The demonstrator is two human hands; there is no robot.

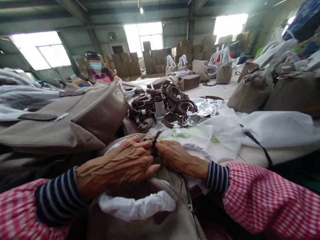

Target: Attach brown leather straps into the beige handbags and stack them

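Observation:
A taupe corduroy handbag [128, 229] lies in front of me, with a metal zipper [180, 194] along its opening and a handle wrapped in white paper [138, 206]. My left hand [121, 163] is closed on the far end of the bag's opening, its thumb stretched toward the right. Close against it, my right hand [177, 157] has its fingers curled in at that same end. A small dark brown tab [157, 135] sticks up between the two hands. Just what the fingertips pinch is hidden.
Another corduroy handbag [50, 121] lies at the left. Beyond my hands is a heap of brown straps [169, 102]. White wrapping sheets [277, 126] and several bags [252, 85] fill the right side. A masked co-worker [97, 71] is across the table.

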